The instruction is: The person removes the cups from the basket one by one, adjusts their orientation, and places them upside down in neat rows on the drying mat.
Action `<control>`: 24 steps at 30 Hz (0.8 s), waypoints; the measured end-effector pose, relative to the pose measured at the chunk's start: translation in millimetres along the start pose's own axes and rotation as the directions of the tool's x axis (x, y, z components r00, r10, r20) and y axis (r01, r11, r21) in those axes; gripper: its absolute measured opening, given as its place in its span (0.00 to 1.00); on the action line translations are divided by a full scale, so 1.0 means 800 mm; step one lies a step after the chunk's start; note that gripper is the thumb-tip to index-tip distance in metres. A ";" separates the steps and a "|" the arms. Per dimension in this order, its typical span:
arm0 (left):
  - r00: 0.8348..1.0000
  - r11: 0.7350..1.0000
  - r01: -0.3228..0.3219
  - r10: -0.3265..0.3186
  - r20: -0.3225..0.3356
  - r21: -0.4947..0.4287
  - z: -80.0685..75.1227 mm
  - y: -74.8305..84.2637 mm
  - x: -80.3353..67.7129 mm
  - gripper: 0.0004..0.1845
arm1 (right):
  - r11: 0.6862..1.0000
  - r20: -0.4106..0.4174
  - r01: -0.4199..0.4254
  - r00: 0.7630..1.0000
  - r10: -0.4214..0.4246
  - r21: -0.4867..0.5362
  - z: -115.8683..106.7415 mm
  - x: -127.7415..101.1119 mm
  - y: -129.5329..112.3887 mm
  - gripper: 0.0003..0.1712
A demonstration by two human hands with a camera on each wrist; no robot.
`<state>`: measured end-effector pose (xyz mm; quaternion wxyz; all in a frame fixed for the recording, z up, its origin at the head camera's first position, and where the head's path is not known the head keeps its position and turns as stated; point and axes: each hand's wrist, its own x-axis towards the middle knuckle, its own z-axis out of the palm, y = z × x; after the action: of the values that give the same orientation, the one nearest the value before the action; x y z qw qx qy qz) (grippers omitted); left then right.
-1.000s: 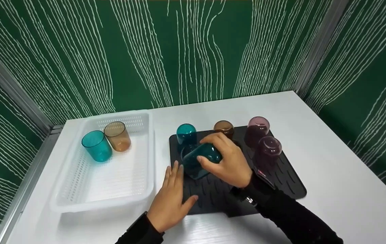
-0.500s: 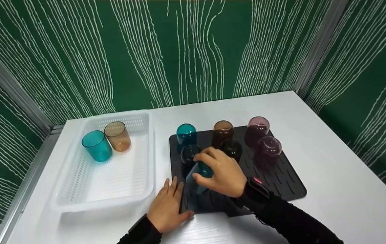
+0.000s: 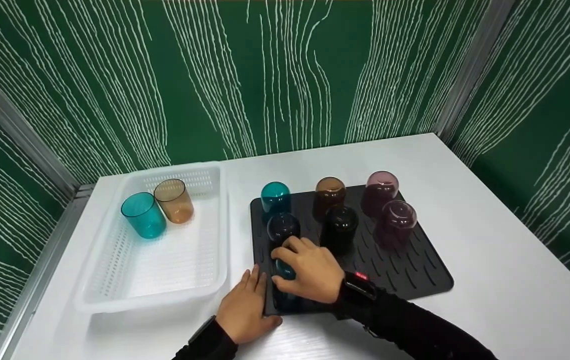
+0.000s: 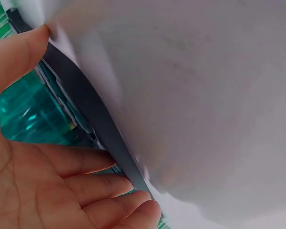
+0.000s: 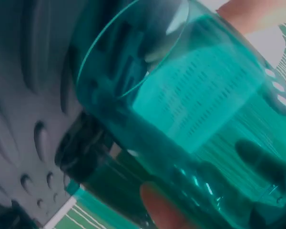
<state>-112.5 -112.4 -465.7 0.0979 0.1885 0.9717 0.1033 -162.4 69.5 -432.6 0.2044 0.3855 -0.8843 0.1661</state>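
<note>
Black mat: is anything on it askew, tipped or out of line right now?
Mostly tidy: six cups stand upside down in rows on the black mat. The odd one is the teal cup at the near left corner, gripped by the right hand; the right wrist view shows it tilted, rim not flat. The left hand touches the mat's edge.

- Teal cup [image 3: 284, 274] in head view: mostly covered by the right hand [image 3: 310, 275] — only a sliver shows between the fingers.
- Right wrist view: teal cup [image 5: 190, 109] cut off by the right and bottom edges; base not visible. Fingertip [image 5: 157, 200] behind the glass is blurred.
- Left wrist view: left hand [image 4: 47, 186] cropped at the left and bottom edges; white surface [image 4: 195, 95] blurred, no detail.
- Mat edge [image 4: 93, 119] in that view runs out of frame — extent can't be told.
- Both forearms leave the head view at the bottom edge.
- Near-left corner of the black mat [image 3: 405, 270] hidden under the hands.
</note>
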 end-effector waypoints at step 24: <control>0.997 0.999 -0.018 0.020 -0.071 0.033 0.004 0.002 0.002 0.48 | 0.996 0.022 0.038 0.999 -0.036 -0.082 0.011 0.001 -0.012 0.22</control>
<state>-112.4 -109.9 -468.5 0.0590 0.1954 0.9743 0.0950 -157.8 58.7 -438.3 0.2142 0.3947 -0.8852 0.1219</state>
